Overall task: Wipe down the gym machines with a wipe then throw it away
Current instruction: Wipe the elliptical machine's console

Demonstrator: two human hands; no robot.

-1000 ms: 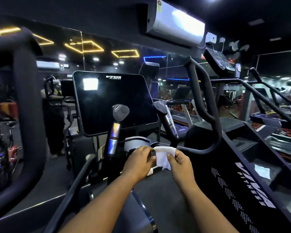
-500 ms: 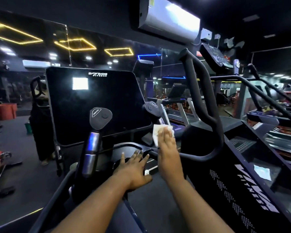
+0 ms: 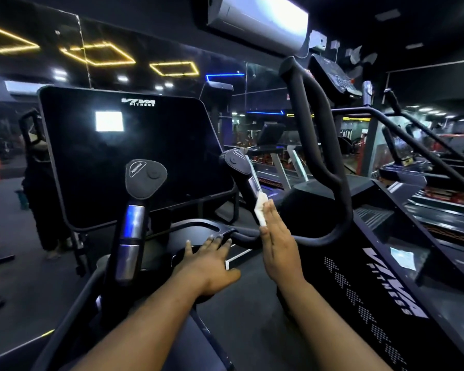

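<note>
Your right hand (image 3: 277, 245), fingers straight, presses the wipe (image 3: 260, 211) against the right grip (image 3: 245, 187); your left hand (image 3: 209, 259) rests flat below that grip. Unpinched, the wipe may slip and fall off the grip.

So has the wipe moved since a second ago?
Yes. The wipe has gone up and away from the person, from low by the left hand onto the right grip handle, under the right hand.

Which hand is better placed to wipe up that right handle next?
Probably the right hand: its straight fingers already press the wipe against the right handle. The left hand lies flat, lower, without a wipe.
</note>
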